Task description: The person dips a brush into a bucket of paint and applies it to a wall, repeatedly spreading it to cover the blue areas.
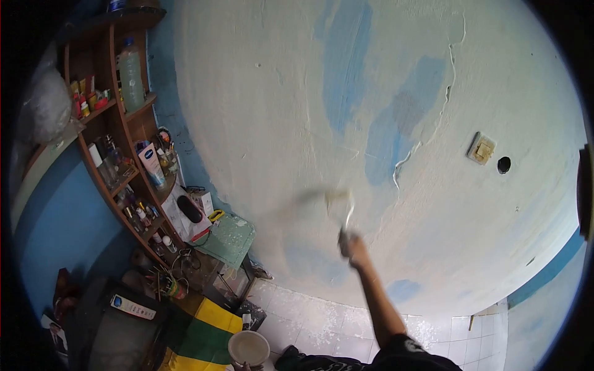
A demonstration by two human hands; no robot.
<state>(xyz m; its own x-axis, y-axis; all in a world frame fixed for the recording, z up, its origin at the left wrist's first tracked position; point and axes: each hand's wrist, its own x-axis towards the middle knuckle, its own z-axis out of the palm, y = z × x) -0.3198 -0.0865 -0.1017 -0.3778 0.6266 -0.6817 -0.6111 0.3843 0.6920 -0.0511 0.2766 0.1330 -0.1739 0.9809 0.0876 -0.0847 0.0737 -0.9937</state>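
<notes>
My right hand [352, 248] is closed round the handle of a paint roller [339, 196], whose head is against or very near the pale, patchy wall [278, 136]. The roller is blurred by motion. Blue patches and a long raised crack show on the wall above it. At the bottom edge, a round white bucket [249, 348] is beside my dark clothing. A small part of my left hand [246, 366] seems to show at the bucket's near rim, mostly cut off by the frame.
Wooden shelves [117, 117] with bottles and tubes stand at the left. Below them are a green board [229, 240], a dark screen-like box [124, 340] and a yellow-green cloth [207, 334]. A socket [481, 148] and a dark hole are at right. White splatter marks the tiled floor [315, 318].
</notes>
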